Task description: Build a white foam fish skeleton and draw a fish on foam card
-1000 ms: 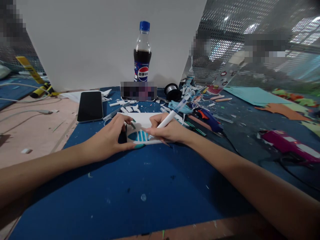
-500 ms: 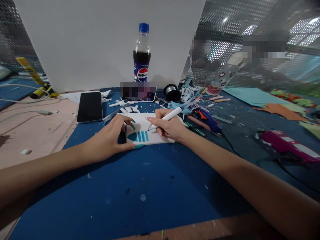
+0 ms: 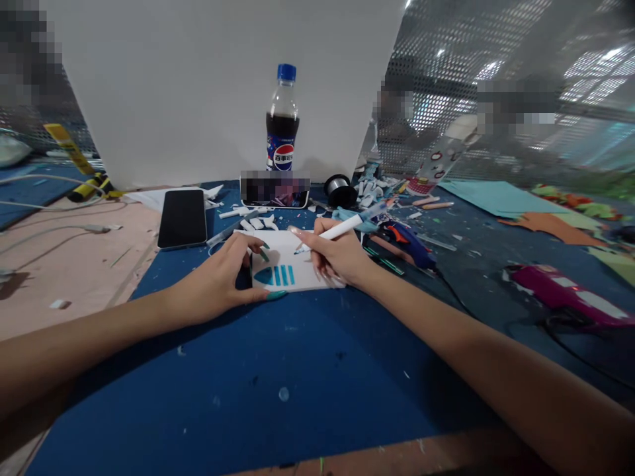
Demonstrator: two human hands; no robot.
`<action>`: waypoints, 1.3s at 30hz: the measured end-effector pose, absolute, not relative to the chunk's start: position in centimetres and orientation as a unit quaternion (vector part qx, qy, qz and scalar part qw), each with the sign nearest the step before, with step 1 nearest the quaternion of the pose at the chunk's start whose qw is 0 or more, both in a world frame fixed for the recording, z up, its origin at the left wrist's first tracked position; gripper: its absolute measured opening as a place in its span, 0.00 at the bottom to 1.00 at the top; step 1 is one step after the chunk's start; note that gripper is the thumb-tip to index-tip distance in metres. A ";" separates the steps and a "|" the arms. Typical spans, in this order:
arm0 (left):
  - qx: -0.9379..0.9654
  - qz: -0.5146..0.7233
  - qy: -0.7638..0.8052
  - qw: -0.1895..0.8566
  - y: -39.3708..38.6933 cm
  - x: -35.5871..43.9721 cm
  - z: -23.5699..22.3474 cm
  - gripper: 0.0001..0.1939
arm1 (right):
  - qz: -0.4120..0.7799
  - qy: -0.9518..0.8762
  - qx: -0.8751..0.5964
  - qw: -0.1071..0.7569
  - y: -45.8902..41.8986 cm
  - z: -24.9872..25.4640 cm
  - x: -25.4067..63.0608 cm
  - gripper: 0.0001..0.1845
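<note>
A small white board [image 3: 322, 283] lies flat on the blue mat, bearing a blue-green rounded shape [image 3: 264, 276] and three stripes [image 3: 284, 275] beside it. My left hand [image 3: 233, 268] holds the board's left end, thumb along the near edge and curled fingers on its top. Between the fingers and thumb of my right hand [image 3: 342, 254] is a white marker [image 3: 340, 229], tilted with its blue tip just beyond the stripes. I cannot tell whether the tip touches the board. The side of my right hand rests at the board's right end.
Behind the board stand a phone [image 3: 274, 192], a cola bottle [image 3: 284, 125] and a wire spool [image 3: 340, 190]. Another phone [image 3: 182, 218] lies left. White scraps [image 3: 370, 188], a blue glue gun [image 3: 409, 244] and a magenta corded tool [image 3: 565, 294] lie right, with coloured sheets [image 3: 501, 198] behind.
The marker tip has shifted away from the stripes, toward the board's far side. My left hand stays on the board. The whole view has tilted slightly, so background things sit lower.
</note>
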State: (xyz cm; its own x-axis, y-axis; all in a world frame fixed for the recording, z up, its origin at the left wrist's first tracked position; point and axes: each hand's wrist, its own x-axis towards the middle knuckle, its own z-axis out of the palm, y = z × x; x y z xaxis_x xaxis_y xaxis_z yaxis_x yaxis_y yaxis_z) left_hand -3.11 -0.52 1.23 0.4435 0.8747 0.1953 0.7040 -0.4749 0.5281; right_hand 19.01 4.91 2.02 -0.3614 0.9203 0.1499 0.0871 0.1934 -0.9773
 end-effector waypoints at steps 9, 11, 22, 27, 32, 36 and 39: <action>0.834 0.223 0.469 0.187 -0.6 -3.0 1.3 0.27 | 0.522 -0.628 -0.380 0.435 5.4 1.6 19.2 0.28; 0.837 0.218 0.467 0.186 -0.6 -3.0 1.4 0.27 | 0.521 -0.628 -0.374 0.440 5.4 1.4 19.2 0.27; 0.840 0.208 0.473 0.167 -0.8 -2.8 1.5 0.27 | 0.476 -0.631 -0.383 0.478 5.2 1.4 19.1 0.22; 0.837 0.206 0.478 0.169 -0.8 -2.8 1.4 0.27 | 0.432 -0.622 -0.404 0.513 4.9 1.3 19.1 0.23; 0.837 0.206 0.476 0.172 -0.8 -2.7 1.4 0.28 | 0.405 -0.629 -0.402 0.529 4.7 1.3 19.3 0.24; 0.839 0.205 0.474 0.172 -0.8 -2.7 1.4 0.28 | 0.411 -0.636 -0.394 0.521 4.7 1.4 19.4 0.22; 0.837 0.206 0.477 0.171 -0.8 -2.7 1.3 0.27 | 0.411 -0.649 -0.404 0.496 4.6 1.4 19.4 0.19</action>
State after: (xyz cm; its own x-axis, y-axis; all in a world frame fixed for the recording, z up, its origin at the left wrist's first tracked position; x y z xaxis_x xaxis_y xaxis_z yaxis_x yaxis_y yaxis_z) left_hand -2.72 -0.83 1.27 0.4607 0.8687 0.1819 0.7278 -0.4871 0.4827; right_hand 19.42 4.58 1.36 -0.1810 0.9329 0.3115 0.1169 0.3349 -0.9350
